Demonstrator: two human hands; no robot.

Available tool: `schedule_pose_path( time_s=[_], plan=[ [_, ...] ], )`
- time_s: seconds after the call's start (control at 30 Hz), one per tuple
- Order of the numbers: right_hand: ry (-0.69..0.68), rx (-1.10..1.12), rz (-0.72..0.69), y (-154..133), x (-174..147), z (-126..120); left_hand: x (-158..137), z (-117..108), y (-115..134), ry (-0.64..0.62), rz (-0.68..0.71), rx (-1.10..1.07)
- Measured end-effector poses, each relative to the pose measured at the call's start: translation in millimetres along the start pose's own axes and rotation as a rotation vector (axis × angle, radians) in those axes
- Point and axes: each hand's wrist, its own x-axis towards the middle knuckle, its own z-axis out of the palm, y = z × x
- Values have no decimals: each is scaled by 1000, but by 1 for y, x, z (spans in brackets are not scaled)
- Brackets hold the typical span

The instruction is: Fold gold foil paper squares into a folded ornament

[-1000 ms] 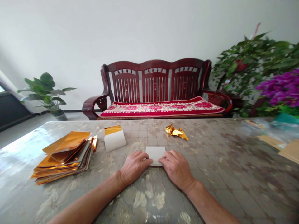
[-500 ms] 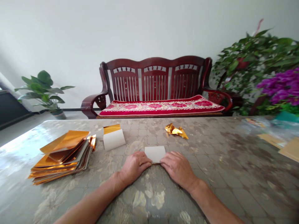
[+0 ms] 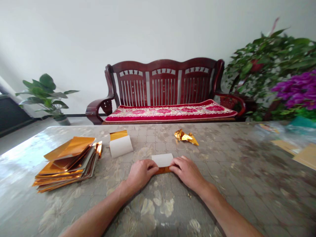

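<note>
A small sheet of foil paper (image 3: 162,160), white on one face and gold on the other, lies in front of me with its near edge turned up into a gold strip. My left hand (image 3: 142,171) pinches that strip at its left end, thumb and fingers together. At the right end my right hand (image 3: 184,169) grips it the same way. Farther left, a curled white-and-gold sheet (image 3: 120,146) rests on the table. Beyond my right hand lies a crumpled gold foil piece (image 3: 186,137).
A stack of gold foil sheets (image 3: 66,164) stands on the left of the patterned table (image 3: 158,210). Plastic bags (image 3: 271,130) and brown cardboard pieces (image 3: 306,156) lie at the right edge. Behind the table are a wooden bench (image 3: 164,89) and potted plants (image 3: 46,95).
The sheet's near edge has been folded up, so a gold strip now shows between my hands. Both hands stay at its ends, barely shifted.
</note>
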Motion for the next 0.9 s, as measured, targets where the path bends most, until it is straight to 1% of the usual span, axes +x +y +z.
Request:
schedule_pose_path(
  time_s=[0.37, 0.5, 0.9],
  plan=[
    [-33, -81, 31, -4, 3, 0, 3, -1, 3, -14, 36, 159],
    [-20, -76, 76, -3, 4, 1, 3, 0, 4, 15, 39, 217],
    [-19, -91, 95, -6, 4, 0, 6, 5, 0, 46, 67, 138]
  ],
)
